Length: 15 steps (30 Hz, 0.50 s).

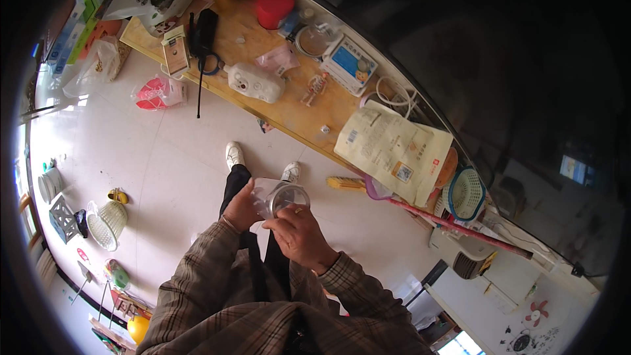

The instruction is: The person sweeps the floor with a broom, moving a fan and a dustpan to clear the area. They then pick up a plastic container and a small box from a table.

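Note:
A clear plastic jar (pixel 266 192) with a round metal-coloured rim is held over the floor, in front of my body. My left hand (pixel 241 208) grips its side, with the palm against the wall of the jar. At the rim, on the right, is my right hand (pixel 299 231), a ring on one finger; some fingertips touch or reach into the opening, and I cannot tell which. Beyond the hands runs a wooden table (pixel 300 130) bearing a large cream pouch (pixel 394 150), a white bottle-shaped object (pixel 256 83) and a small die (pixel 325 129).
Farther along the table lie a black handheld radio (pixel 203 32), a red lid (pixel 275 7), a boxed product (pixel 350 66) and a green-rimmed basket (pixel 464 193). A broom (pixel 345 183) leans by the table edge. On the floor at left stands a white basket (pixel 106 224).

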Available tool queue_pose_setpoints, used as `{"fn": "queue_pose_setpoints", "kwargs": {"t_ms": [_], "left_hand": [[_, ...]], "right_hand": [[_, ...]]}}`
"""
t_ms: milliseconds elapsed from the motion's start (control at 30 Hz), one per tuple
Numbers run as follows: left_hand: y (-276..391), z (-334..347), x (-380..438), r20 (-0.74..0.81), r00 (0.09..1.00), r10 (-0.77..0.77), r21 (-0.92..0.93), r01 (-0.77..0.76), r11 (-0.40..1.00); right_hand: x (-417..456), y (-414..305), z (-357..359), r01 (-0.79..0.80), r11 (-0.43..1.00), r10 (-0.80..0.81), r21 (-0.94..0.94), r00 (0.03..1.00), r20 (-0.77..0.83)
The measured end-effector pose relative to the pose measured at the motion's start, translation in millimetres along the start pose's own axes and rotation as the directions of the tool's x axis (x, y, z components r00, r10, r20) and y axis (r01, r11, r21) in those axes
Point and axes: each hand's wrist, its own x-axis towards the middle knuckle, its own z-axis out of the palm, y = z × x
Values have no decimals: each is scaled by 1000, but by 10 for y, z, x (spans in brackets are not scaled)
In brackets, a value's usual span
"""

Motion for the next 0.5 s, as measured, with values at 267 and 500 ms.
{"fn": "queue_pose_setpoints", "kwargs": {"t_ms": [267,500], "left_hand": [[771,92,27,39,988,151,-55,-149,987],[847,-102,395,23,989,149,-202,-142,969]], "right_hand": [[660,424,-56,58,986,-70,159,995,68],[947,2132,-58,-345,539,496,-768,867,-42]]}}
